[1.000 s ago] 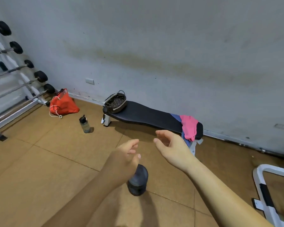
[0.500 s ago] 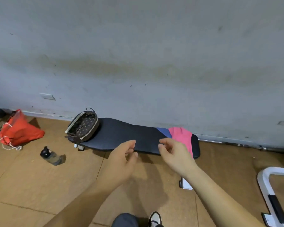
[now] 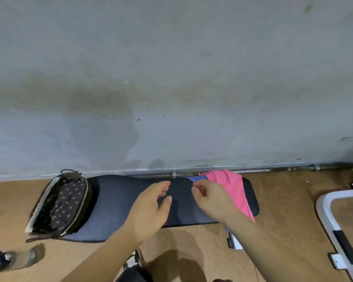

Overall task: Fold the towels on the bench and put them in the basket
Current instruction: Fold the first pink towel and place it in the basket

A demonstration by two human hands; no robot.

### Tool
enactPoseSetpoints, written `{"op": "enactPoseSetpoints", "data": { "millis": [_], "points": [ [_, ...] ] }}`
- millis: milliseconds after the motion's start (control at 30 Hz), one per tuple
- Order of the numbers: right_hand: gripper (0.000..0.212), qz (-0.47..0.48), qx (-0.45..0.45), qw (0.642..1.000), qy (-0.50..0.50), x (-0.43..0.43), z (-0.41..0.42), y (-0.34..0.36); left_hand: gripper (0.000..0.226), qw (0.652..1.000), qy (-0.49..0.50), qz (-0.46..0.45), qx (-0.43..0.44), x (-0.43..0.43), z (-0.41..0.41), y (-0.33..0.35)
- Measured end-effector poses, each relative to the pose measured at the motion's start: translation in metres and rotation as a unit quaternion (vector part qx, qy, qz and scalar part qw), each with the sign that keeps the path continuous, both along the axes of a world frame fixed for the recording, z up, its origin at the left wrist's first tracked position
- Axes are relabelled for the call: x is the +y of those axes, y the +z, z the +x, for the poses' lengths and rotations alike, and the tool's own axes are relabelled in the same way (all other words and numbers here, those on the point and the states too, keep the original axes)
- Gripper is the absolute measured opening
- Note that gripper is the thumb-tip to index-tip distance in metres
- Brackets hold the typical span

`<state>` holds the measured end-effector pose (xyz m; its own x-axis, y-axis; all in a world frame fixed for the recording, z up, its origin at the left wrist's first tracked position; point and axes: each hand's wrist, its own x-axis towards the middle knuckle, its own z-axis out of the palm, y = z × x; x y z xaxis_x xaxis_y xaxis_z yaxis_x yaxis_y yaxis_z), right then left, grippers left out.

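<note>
The pink towel (image 3: 230, 186) lies bunched across the right end of the bench (image 3: 118, 202), spilling over its front edge, with a blue towel (image 3: 196, 178) showing under it at the back edge. The right hand (image 3: 212, 200) is just beside both, fingers curled at the blue corner; I cannot tell whether it pinches the cloth or only nears it. The left hand (image 3: 149, 208) hovers loose over the bench's middle, grasping nothing. The basket (image 3: 63, 200) sits tilted on the left end. Bare padding lies between basket and hands. A bottle (image 3: 12, 259) lies on the floor by the front left corner.
</note>
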<state>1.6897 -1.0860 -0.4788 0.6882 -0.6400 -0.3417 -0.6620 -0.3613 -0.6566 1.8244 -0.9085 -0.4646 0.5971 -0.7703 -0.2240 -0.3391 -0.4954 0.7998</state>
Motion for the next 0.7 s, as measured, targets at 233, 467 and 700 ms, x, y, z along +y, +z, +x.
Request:
{"op": "enactPoseSetpoints", "data": {
  "millis": [233,467,700],
  "points": [
    [0.024,-0.029,0.044,0.997,-0.048,-0.055,0.049,-0.105,0.043,0.998,-0.065,0.019,0.01,-0.064,0.064,-0.104],
    [0.02,-0.076,0.123,0.98,-0.137,-0.143,0.002,-0.268,0.035,0.998,-0.064,0.013,0.016,-0.136,0.045,-0.251],
    [0.069,-0.22,0.232,0.939,-0.124,-0.182,-0.051,-0.391,0.036,0.983,-0.171,-0.065,-0.033,-0.186,-0.006,-0.388]
  ]
}}
